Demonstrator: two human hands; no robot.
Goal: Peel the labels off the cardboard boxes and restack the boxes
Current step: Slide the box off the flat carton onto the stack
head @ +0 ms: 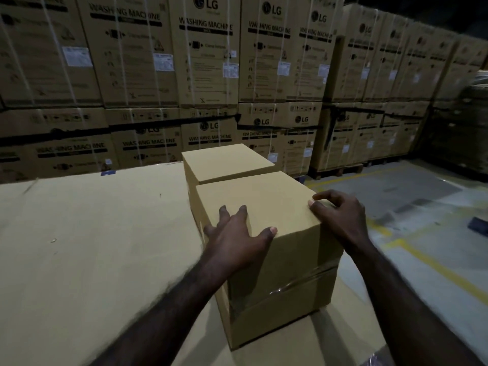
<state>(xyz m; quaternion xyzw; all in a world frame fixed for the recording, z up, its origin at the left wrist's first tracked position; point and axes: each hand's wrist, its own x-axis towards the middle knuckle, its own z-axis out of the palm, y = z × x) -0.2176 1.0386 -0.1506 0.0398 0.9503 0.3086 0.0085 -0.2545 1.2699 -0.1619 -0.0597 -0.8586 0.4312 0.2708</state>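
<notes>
A plain brown cardboard box [266, 199] stands on a second box [280, 310] of the same width, with clear wrap across the seam between them. Behind it sits another plain box [227, 161]. My left hand [237, 239] lies flat on the near box's top, fingers spread and thumb at the front edge. My right hand [338, 215] has its fingers curled over the top right edge of that box, fingertips touching the top face. No label shows on the faces I can see.
The boxes rest on a wide flat cardboard surface [92, 247] that extends to the left. Tall stacks of strapped washing machine cartons [206, 62] form a wall behind. To the right lies grey floor [422, 233] with yellow lines.
</notes>
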